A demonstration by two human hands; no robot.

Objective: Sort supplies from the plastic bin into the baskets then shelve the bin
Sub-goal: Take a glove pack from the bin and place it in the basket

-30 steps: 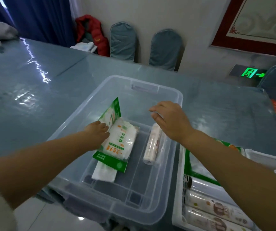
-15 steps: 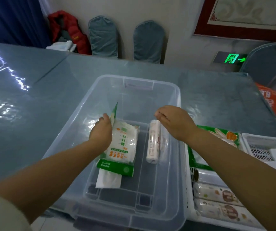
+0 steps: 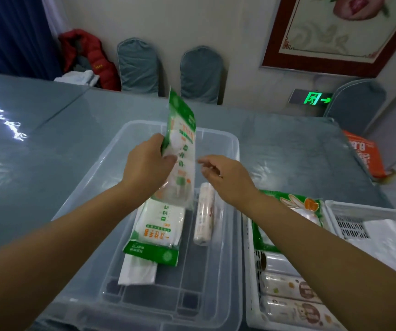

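Left hand [image 3: 145,163]: fingers clasped a green packet [image 3: 182,149], raised upright above the plastic bin [image 3: 218,271].
Right hand [image 3: 225,177]: fingers loosely curled, holding nothing, beside the packet.

A clear plastic bin [image 3: 218,271] holds a green-and-white packet [image 3: 158,232] and a roll [image 3: 204,216]; another green packet [image 3: 181,149] is held upright above it.

L hand [image 3: 148,164] gripping (thumb forward), R hand [image 3: 225,179] loosely open.
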